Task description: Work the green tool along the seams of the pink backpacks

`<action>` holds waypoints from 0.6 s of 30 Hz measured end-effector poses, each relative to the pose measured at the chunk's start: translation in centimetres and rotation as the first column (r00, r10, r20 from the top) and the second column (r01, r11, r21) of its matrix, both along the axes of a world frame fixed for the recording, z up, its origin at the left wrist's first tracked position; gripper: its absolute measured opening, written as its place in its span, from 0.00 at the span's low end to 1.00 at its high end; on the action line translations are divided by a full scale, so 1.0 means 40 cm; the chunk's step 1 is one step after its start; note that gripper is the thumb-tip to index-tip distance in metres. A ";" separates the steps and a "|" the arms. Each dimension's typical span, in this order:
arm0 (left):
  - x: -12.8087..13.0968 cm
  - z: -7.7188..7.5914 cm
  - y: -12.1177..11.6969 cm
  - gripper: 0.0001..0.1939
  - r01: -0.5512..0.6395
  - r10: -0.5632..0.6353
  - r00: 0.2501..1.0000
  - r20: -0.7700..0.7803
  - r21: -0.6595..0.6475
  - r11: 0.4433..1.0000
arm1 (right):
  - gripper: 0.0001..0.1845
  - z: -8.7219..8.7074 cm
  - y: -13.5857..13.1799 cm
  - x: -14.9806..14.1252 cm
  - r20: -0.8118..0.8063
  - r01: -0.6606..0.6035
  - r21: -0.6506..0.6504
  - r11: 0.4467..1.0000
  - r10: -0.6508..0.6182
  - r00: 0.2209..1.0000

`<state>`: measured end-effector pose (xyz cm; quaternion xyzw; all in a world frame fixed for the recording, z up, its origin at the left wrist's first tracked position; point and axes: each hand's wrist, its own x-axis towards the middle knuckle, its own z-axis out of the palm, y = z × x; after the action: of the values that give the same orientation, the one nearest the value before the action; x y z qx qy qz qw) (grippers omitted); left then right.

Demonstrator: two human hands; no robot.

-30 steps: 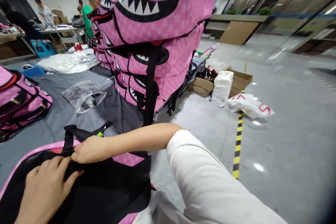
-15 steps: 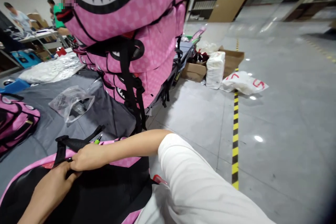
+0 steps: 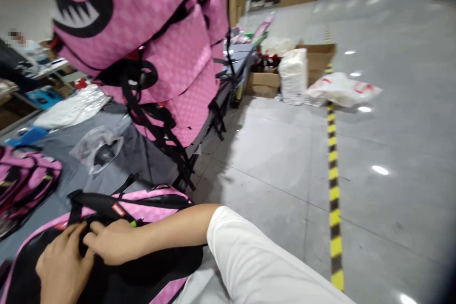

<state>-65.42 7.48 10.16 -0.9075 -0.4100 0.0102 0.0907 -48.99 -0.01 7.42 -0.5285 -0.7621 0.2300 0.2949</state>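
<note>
A pink and black backpack [image 3: 142, 261] lies in front of me, its black back panel facing up. Near the base of its shoulder strap [image 3: 94, 202], my left hand [image 3: 66, 261] has its fingers curled on the black fabric. My right hand [image 3: 112, 242] sits right beside it, fingers bent and pinching at the same spot. What exactly the fingertips hold is hidden in the dark folds. A small bright green piece [image 3: 133, 223] peeks out behind my right hand; I cannot tell whether the hand holds it. The strap carries a red label [image 3: 118, 209].
A tall stack of pink backpacks [image 3: 185, 52] leans at the table's edge ahead. A clear plastic bag [image 3: 98, 149] and another pink backpack [image 3: 32, 180] lie on the grey cloth. Cardboard boxes [image 3: 263, 84] and a white sack [image 3: 344, 89] rest on the floor. A person [image 3: 33, 52] is far left.
My view has swung downward, and the backpack stack appears further left. My right hand's fingers have shifted slightly toward me on the fabric; more of the strap with its red label now shows.
</note>
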 end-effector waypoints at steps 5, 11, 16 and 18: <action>-0.145 0.070 -0.077 0.58 -0.560 0.519 0.817 0.251 0.131 0.818 | 0.22 0.060 0.032 0.094 -0.165 -0.199 -0.137 0.970 0.176 0.970; -0.325 0.021 -0.145 0.34 -0.451 0.902 0.333 0.274 -0.794 0.407 | 0.33 0.018 0.244 0.285 0.397 0.305 -0.011 0.952 -0.276 0.875; -0.354 -0.047 -0.141 0.30 -0.467 0.881 0.366 0.301 -0.759 0.453 | 0.46 -0.094 0.503 0.280 0.657 0.346 -0.024 0.938 -0.246 0.713; -0.362 -0.068 -0.140 0.30 -0.519 0.877 0.363 0.315 -0.714 0.471 | 0.46 -0.129 0.600 0.252 0.709 0.322 0.004 0.947 -0.230 0.666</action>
<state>-79.90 1.90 7.43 -0.5561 -0.7542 -0.1612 -0.3099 -38.91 23.99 2.26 -0.7019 -0.7119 0.0107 -0.0177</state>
